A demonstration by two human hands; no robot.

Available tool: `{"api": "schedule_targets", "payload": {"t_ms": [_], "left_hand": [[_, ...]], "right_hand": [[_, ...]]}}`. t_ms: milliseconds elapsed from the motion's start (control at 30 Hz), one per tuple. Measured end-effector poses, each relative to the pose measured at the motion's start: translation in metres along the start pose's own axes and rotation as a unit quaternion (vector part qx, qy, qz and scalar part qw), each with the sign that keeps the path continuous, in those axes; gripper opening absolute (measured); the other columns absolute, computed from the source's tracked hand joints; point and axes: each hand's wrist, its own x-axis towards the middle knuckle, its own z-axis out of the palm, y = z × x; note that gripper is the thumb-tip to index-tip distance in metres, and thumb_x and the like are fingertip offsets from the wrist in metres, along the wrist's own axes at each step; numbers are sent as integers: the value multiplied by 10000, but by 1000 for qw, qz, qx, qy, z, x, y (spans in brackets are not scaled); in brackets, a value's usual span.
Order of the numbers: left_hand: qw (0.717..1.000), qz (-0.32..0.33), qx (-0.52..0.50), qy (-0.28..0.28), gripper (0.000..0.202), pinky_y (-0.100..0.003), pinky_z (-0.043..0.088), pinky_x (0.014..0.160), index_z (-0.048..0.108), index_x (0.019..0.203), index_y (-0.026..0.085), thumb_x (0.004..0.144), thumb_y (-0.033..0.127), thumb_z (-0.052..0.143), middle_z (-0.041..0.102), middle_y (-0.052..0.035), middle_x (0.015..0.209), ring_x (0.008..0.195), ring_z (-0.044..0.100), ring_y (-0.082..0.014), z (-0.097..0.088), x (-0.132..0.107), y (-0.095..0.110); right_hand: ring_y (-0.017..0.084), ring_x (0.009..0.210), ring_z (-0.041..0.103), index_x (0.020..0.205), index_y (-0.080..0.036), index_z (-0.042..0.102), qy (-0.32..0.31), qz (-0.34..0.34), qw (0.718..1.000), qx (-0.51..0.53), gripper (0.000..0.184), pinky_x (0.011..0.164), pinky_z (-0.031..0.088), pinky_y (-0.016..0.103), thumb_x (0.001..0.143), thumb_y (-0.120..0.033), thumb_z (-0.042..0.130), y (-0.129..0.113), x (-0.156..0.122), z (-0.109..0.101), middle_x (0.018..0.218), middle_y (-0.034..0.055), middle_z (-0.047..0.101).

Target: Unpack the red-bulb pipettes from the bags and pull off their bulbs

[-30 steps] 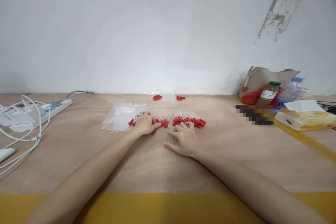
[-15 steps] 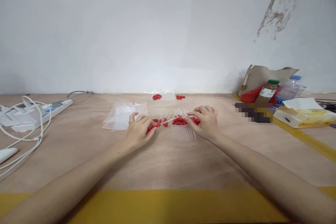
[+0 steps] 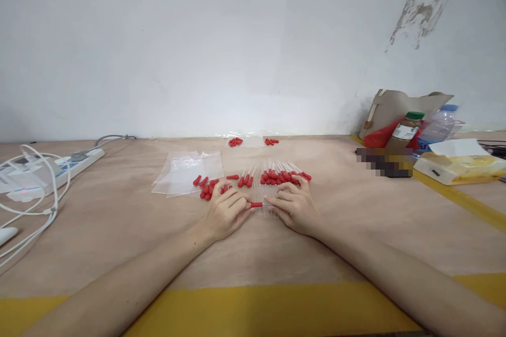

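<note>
Your left hand pinches a bulb, your right hand a tube, between them; yellow edge well nearer you

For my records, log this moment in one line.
left hand: holding red bulb; right hand: over clear tubes; plastic bags: beyond left hand

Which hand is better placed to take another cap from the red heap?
Probably the left hand: it is beside the red heap; the right hand is farther off, at the clear tubes.

Red caps partly behind the left hand, dark object pixelated, white cables cropped at left.
</note>
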Motion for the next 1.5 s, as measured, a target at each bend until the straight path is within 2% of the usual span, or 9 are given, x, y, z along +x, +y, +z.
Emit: {"api": "schedule_targets", "payload": {"t_ms": [67,133,233,567,933,1133,1300,1433,1500], "left_hand": [[1000,0,-9,-4,95,-409,299,946,587,857,208,826,276,528,670,-12,903,867,570,-162,0,2,1],[1000,3,-10,-19,248,-428,304,955,571,1038,205,820,320,537,615,-61,1096,1038,509,-210,0,4,2],[999,17,-17,-48,271,-429,322,964,577,1083,218,840,317,509,493,-73,1272,1190,393,-239,2,6,2],[996,18,-41,-71,169,-434,334,948,643,795,212,846,277,494,599,-45,1102,1127,453,-227,-2,6,2],[996,5,-71,-53,169,-418,330,946,617,825,213,841,189,450,624,-39,961,1091,481,-212,-5,-3,-2],[986,-117,-118,29,183,-324,453,778,616,932,219,857,231,449,566,-54,911,891,533,-175,-7,-7,-13],[935,-335,-80,81,290,-290,481,731,631,1002,182,825,297,432,497,-65,967,840,547,-168,-23,0,-46],[862,-492,-116,40,344,-285,475,682,608,1034,183,764,300,430,576,-36,868,764,578,-169,-39,2,-86],[859,-501,-107,16,356,-270,460,640,583,1039,196,731,341,478,599,-15,798,722,575,-165,-42,4,-100]], "right_hand": [[143,805,519,894,-268,666,-1,-10,1000,9,189,950,149,427,852,-312,487,0,0,0,658,-24,639],[142,801,510,881,-264,666,3,-16,1000,11,196,949,157,420,856,-306,476,-1,0,-1,651,-23,629],[139,789,505,893,-266,663,4,-29,1000,9,206,946,160,413,861,-304,463,-3,-1,-2,656,-22,630],[127,738,477,889,-296,653,-14,-54,998,-1,183,935,175,404,851,-289,474,-1,-6,-4,617,-41,610],[126,703,495,769,-254,658,4,-32,999,13,213,926,196,396,851,-273,462,8,-11,-10,577,-31,594],[101,623,504,830,-266,689,24,67,997,4,215,831,253,326,848,-353,493,13,-12,-13,589,-23,619],[112,697,559,969,-212,653,16,133,990,51,244,773,291,297,874,-258,433,10,-7,-7,750,19,666],[132,729,576,933,-207,660,6,180,980,80,215,752,301,297,838,-244,471,19,3,-5,808,25,681],[134,716,577,885,-223,672,0,174,982,74,197,765,288,307,830,-260,487,22,12,-4,794,14,689]]}}
